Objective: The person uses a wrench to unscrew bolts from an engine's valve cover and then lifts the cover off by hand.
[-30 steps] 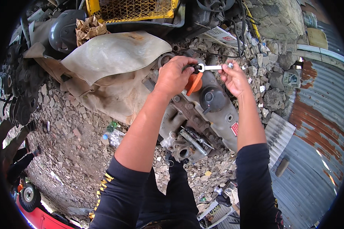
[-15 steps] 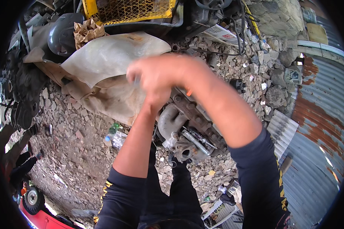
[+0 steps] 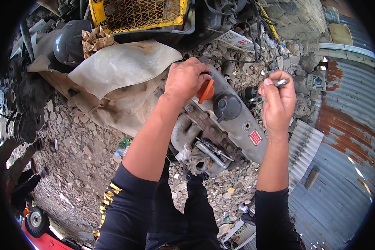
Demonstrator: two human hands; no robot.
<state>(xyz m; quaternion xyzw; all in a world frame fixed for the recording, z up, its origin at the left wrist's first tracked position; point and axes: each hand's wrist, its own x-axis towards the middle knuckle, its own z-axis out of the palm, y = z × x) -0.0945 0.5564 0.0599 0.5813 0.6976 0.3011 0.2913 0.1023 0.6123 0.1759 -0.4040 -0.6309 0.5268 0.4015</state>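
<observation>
The right hand (image 3: 279,102) is closed around a shiny metal tool (image 3: 282,82) beside the engine (image 3: 238,130); the long part that shows tips up to the right. The left hand (image 3: 186,79) bends by the orange cap (image 3: 206,91), grip hidden. The cap is on; what's left to do doesn't show.

The right grip (image 3: 278,100) partly hid a metal tool (image 3: 282,82), the left grip (image 3: 186,80) an engine (image 3: 238,127); the upper edge cropped a yellow crate (image 3: 143,27).
</observation>
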